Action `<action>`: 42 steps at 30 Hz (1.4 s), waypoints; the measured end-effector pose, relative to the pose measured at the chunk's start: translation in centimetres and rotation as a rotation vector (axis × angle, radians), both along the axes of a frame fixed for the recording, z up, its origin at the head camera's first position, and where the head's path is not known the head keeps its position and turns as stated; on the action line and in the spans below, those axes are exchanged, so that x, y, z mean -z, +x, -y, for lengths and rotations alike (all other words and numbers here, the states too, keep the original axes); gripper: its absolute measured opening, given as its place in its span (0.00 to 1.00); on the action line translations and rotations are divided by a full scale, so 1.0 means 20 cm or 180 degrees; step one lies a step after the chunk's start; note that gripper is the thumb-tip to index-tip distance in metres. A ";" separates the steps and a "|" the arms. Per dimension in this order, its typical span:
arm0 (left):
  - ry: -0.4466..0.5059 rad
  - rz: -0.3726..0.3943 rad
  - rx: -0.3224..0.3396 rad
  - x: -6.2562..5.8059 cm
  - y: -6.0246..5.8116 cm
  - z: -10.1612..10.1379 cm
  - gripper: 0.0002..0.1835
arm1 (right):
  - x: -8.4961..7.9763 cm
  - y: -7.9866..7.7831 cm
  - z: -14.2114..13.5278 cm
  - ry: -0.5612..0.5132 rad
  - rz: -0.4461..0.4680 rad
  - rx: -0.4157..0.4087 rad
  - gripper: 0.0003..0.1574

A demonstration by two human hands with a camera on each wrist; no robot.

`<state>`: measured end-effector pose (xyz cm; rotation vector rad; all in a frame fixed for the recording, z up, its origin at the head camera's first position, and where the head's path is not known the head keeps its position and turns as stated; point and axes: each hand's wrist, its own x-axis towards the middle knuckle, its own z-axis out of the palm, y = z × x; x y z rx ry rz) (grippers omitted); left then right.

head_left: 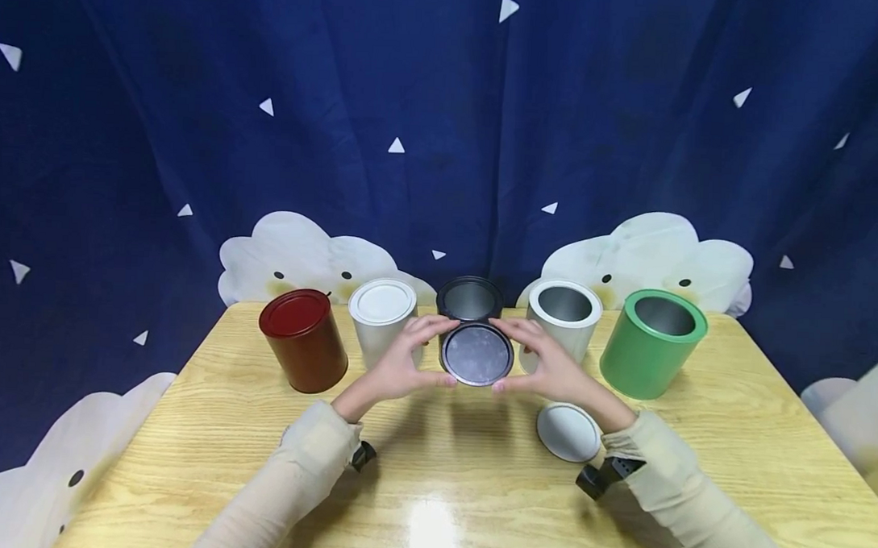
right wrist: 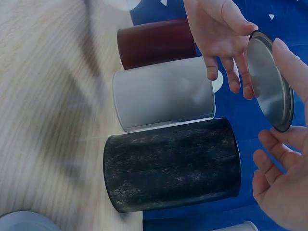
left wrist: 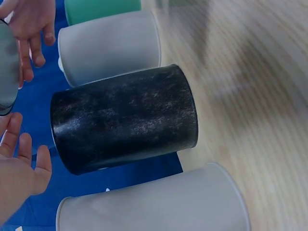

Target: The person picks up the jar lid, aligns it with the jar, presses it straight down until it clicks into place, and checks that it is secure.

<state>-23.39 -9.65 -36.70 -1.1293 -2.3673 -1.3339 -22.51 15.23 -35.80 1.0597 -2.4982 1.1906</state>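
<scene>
A round black lid [head_left: 477,354] is held up between both hands, its silvery underside showing in the right wrist view. My left hand [head_left: 399,363] grips the lid's left edge with thumb and forefinger, the other fingers spread behind. On the opposite edge, my right hand [head_left: 546,365] holds it the same way. Just behind the lid stands an uncovered black can [left wrist: 125,118], upright and partly hidden by the lid and hands in the head view. The lid is tilted, its dark face toward the head camera, and its upper edge overlaps the can there.
A lidded dark red can [head_left: 311,354] and a lidded white can [head_left: 379,328] stand left of the black one. To its right are an uncovered white can [head_left: 578,340] and an uncovered green can [head_left: 639,362]. A white lid [head_left: 568,432] lies on the wooden table [head_left: 503,510] near my right wrist.
</scene>
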 end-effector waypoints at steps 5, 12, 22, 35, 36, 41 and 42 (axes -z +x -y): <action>-0.0092 -0.0107 0.0009 -0.03 -0.03 0.00 0.39 | -0.02 -0.03 0.00 0.0003 -0.0064 -0.0001 0.51; -0.0315 -0.0070 -0.0068 -0.10 -0.09 0.01 0.38 | -0.07 -0.10 0.00 0.0081 -0.0064 -0.0027 0.51; -0.0552 -0.0071 -0.0118 -0.15 -0.19 0.03 0.37 | -0.10 -0.24 0.01 0.0348 -0.0026 -0.0051 0.50; -0.0626 0.0109 -0.0169 -0.17 -0.34 0.03 0.37 | -0.16 -0.40 0.02 0.0586 0.0264 -0.0003 0.50; -0.0624 0.0129 -0.0168 -0.17 -0.34 0.03 0.37 | -0.16 -0.41 0.02 0.0602 0.0265 0.0003 0.50; -0.0652 0.0294 -0.0193 -0.18 -0.38 0.03 0.37 | -0.18 -0.43 0.02 0.0637 0.0325 0.0026 0.51; -0.0655 0.0319 -0.0197 -0.19 -0.38 0.03 0.37 | -0.18 -0.44 0.02 0.0641 0.0359 0.0035 0.51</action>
